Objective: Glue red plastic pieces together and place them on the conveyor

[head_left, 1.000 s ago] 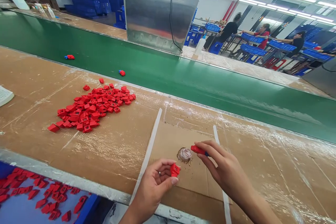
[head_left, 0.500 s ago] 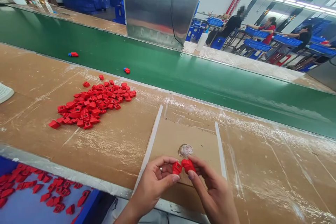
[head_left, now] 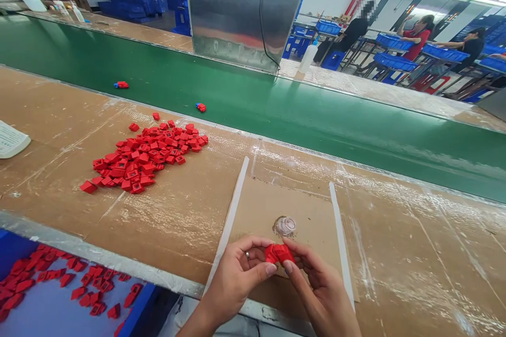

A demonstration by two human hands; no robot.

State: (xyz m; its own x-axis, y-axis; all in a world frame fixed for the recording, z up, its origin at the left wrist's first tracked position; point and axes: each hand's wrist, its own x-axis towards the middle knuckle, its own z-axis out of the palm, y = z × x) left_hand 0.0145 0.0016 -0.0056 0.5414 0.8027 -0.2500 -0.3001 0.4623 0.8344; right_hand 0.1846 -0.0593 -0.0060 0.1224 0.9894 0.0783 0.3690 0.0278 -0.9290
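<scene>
My left hand (head_left: 239, 274) pinches a small red plastic block (head_left: 270, 254) with an angled shape between thumb and fingers. In my right hand (head_left: 316, 284) is a second red plastic piece (head_left: 283, 254), gripped by thumb and forefinger. The two pieces touch each other, end against end; my fingertips cover parts of both. Just beyond the hands, a small round clear dish (head_left: 286, 226) sits on a brown board (head_left: 261, 205) between two white strips. To the left lies a heap of red plastic blocks (head_left: 146, 158), some showing a square hole.
A green conveyor belt (head_left: 316, 110) crosses beyond the bench, carrying two red-and-blue pieces (head_left: 123, 85). At lower left, a blue bin (head_left: 59, 310) holds many red pieces. A metal panel (head_left: 241, 16) and a white bottle (head_left: 309, 57) stand behind the belt. People sit farther back.
The two red pieces, apart before, have come together between my hands. The camera view has shifted slightly. Both pieces on the belt appear farther right against the heap.
</scene>
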